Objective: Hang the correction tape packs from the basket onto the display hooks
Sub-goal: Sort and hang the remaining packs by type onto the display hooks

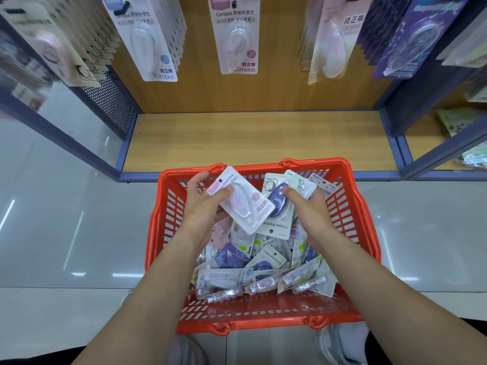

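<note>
An orange basket (350, 206) stands on the floor in front of me, filled with several correction tape packs (266, 262). My left hand (203, 204) grips a pink-and-white pack (245, 204) above the basket, thumb across its front. My right hand (305, 206) holds a pack with a purple tape case (276, 204), thumb pressed on the case; that pack lies partly under the pink one. More packs hang on the display hooks above: a blue-dot pack (147, 40), a pink pack (238, 35) and a pale pink pack (334, 40).
A bare wooden shelf base (258, 140) lies behind the basket, framed in blue metal. Dark purple packs (411, 40) hang at the upper right, beige packs (52, 46) at the upper left. Glossy tiled floor (66, 219) surrounds the basket. My shoes (340, 343) are just below it.
</note>
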Motion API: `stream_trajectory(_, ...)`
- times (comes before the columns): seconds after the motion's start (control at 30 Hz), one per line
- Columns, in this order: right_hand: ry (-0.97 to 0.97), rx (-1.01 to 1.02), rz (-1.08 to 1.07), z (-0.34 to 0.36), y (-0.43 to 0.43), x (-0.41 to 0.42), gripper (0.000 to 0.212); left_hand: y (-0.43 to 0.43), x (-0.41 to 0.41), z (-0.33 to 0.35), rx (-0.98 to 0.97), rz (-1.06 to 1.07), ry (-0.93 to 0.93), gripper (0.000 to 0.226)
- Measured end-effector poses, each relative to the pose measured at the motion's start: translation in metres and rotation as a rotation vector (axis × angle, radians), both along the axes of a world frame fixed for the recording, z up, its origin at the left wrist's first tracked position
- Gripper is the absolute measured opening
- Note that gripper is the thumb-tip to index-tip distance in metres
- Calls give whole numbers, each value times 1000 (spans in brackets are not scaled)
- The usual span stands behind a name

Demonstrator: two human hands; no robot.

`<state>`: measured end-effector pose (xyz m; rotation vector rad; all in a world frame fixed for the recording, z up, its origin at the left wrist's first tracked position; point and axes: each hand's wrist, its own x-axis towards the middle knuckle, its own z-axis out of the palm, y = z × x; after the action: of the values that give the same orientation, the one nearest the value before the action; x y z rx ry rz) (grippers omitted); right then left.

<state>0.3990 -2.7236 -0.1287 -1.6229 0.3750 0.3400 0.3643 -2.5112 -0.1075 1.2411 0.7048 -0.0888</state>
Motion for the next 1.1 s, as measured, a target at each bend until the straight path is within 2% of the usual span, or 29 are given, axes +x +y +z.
stream_trajectory(0.07,10,0,-23,0,-4,1,21,2,-1,0,-37,-2,-1,54)
stream_trajectory(0.13,7,14,-20,0,-5,1,24,-2,-2,-2,-94,-4,14,45)
stream_trajectory(0.23,23,22,-33,2,-2,1,50,-14,-7,-2,-189,21,50,28)
stream_trajectory(0.33,7,102,-68,4,1,3,28,-24,-10,-6,-74,-50,103,21)
stream_trajectory(0.43,56,190,-150,4,1,5,35,-25,-10,-9,78,-113,138,34)
stream_trajectory(0.53,68,182,-184,4,1,6,48,-28,-12,-9,109,-141,140,51)
stream_trajectory(0.63,58,158,-170,3,1,5,54,-29,-12,-13,88,-154,132,50)
stream_trajectory(0.73,52,158,-110,1,3,4,51,-28,-12,-14,82,-185,128,41)
stream_trajectory(0.9,52,160,-5,1,12,-9,55,-34,-13,-16,-84,-185,121,37)
stream_trajectory(1.0,79,189,33,-4,19,-16,71,-39,-18,-13,-144,-233,132,40)
stream_trajectory(1.1,90,190,0,-8,20,-19,67,-38,-21,-20,-137,-259,144,53)
